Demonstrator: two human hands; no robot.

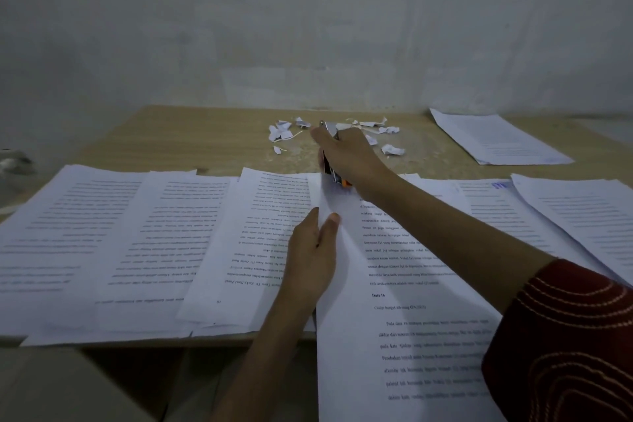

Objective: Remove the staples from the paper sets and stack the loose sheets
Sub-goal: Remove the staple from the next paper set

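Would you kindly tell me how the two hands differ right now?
The left hand pinches a lifted sheet of the paper set, nearer the body; the right hand grips a metal tool, farther out at that set's top edge. Both work on the same set.

Dim, cool light with no visible source leaves the wall [308, 27] grey and grainy, the printed sheets [102, 243] near the bench's [205, 134] left edge smear into blurred lines, the wide lens bows the outer edges, and only faint soft shadows show, without glare.
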